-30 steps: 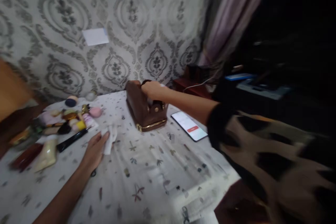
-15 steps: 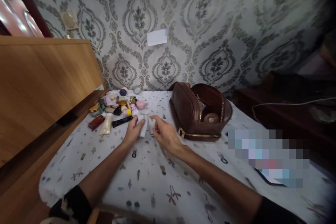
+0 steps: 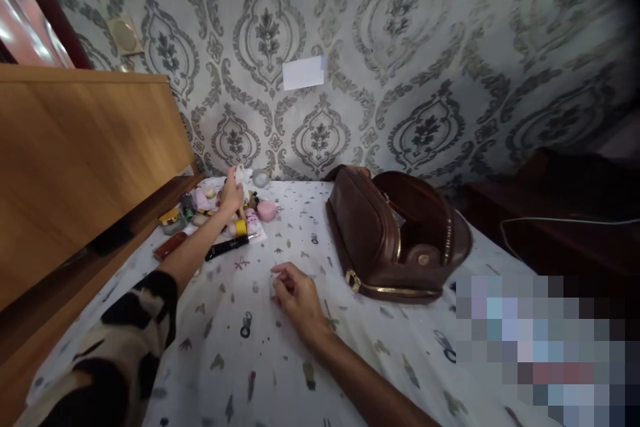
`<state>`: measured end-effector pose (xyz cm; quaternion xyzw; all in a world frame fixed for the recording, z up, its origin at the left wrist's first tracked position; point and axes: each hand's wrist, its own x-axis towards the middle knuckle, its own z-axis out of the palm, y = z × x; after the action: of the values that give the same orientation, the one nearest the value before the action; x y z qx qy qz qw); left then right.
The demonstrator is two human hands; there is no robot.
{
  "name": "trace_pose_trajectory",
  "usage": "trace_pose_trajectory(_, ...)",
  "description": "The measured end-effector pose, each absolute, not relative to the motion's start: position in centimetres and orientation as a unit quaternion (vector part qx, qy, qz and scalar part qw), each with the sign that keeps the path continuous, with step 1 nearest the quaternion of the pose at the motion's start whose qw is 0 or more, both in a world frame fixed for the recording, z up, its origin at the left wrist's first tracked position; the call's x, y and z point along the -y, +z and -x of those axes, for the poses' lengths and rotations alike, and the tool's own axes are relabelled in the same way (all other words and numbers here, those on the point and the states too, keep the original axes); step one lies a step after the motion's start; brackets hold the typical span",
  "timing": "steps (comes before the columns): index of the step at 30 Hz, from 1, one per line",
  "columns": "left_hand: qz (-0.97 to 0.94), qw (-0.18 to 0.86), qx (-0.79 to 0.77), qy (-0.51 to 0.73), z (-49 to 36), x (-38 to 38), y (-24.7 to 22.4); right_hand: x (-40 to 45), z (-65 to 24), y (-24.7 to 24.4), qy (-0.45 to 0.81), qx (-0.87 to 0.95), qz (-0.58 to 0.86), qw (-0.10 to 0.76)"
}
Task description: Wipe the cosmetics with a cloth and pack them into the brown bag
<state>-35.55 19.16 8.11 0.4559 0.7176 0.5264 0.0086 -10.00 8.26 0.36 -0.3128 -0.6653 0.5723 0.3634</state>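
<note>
My left hand (image 3: 231, 195) reaches over the cosmetics to their far side. Its fingers are closed on a crumpled white tissue (image 3: 243, 175), beside a clear round jar (image 3: 261, 178). Under and around that forearm lie a black tube (image 3: 227, 247), a yellow-capped bottle (image 3: 241, 227), a pink jar (image 3: 267, 211) and a dark red case (image 3: 170, 246). My right hand (image 3: 299, 297) hovers low over the printed cloth (image 3: 270, 367), fingers curled in. A small pale bit shows by its thumb, too small to name. The brown leather bag (image 3: 363, 227) stands open to its right.
A gold-lidded jar (image 3: 171, 220) stands at the left of the cosmetics. The wooden panel (image 3: 90, 140) borders the cloth on the left, and the patterned wall (image 3: 320, 20) rises behind. A blurred-out patch covers the lower right. A pale cable (image 3: 560, 219) runs at the right.
My left hand has moved away from the right one, forward and left across the cosmetics, carrying the white tissue. My right hand has drawn back nearer to me, its fingers more curled.
</note>
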Motion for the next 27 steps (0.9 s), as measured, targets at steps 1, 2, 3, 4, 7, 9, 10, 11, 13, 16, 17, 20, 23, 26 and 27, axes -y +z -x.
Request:
trace_pose_trajectory(1,-0.453,0.003,-0.727,0.516,36.1,-20.6,8.3,-8.4,10.0,0.4,0.575,0.665,0.313,0.36)
trace_pose_trajectory(2,-0.45,-0.001,-0.734,0.509,36.5,-21.9,8.2,-8.6,9.9,0.3,0.579,0.663,0.313,0.357)
trace_pose_trajectory(3,-0.448,-0.007,-0.742,0.499,36.9,-23.0,7.9,-8.7,9.9,0.3,0.586,0.658,0.314,0.353)
trace_pose_trajectory(4,-0.449,-0.013,-0.748,0.488,37.3,-23.8,7.4,-8.9,9.8,0.3,0.594,0.653,0.314,0.349)
trace_pose_trajectory(7,-0.455,-0.028,-0.767,0.451,38.1,-25.1,5.9,-9.0,9.7,0.3,0.607,0.651,0.309,0.334)
trace_pose_trajectory(9,-0.46,-0.036,-0.778,0.426,38.6,-25.6,5.3,-8.9,9.7,0.4,0.602,0.659,0.305,0.333)
trace_pose_trajectory(10,-0.461,-0.04,-0.783,0.416,38.9,-25.8,5.3,-8.8,9.7,0.4,0.597,0.664,0.303,0.334)
trace_pose_trajectory(11,-0.462,-0.044,-0.787,0.407,39.0,-26.2,5.4,-8.7,9.7,0.5,0.592,0.668,0.302,0.335)
trace_pose_trajectory(13,-0.462,-0.052,-0.794,0.392,39.3,-27.3,6.0,-8.5,9.7,0.6,0.584,0.676,0.301,0.335)
trace_pose_trajectory(16,-0.464,-0.048,-0.804,0.368,39.1,-29.7,6.6,-8.4,9.7,0.5,0.574,0.683,0.303,0.335)
trace_pose_trajectory(17,-0.467,-0.041,-0.807,0.358,38.9,-30.6,6.6,-8.4,9.7,0.4,0.57,0.685,0.304,0.336)
trace_pose_trajectory(20,-0.478,-0.01,-0.816,0.325,38.2,-32.7,5.9,-8.4,9.7,0.2,0.56,0.691,0.306,0.339)
trace_pose_trajectory(23,-0.484,0.012,-0.821,0.302,37.6,-33.9,4.7,-8.3,9.7,0.2,0.558,0.692,0.311,0.337)
trace_pose_trajectory(26,-0.491,0.021,-0.817,0.301,37.6,-34.2,3.9,-8.2,9.7,0.4,0.561,0.687,0.314,0.34)
trace_pose_trajectory(27,-0.495,0.025,-0.813,0.305,37.8,-34.3,3.8,-8.2,9.7,0.4,0.56,0.685,0.315,0.344)
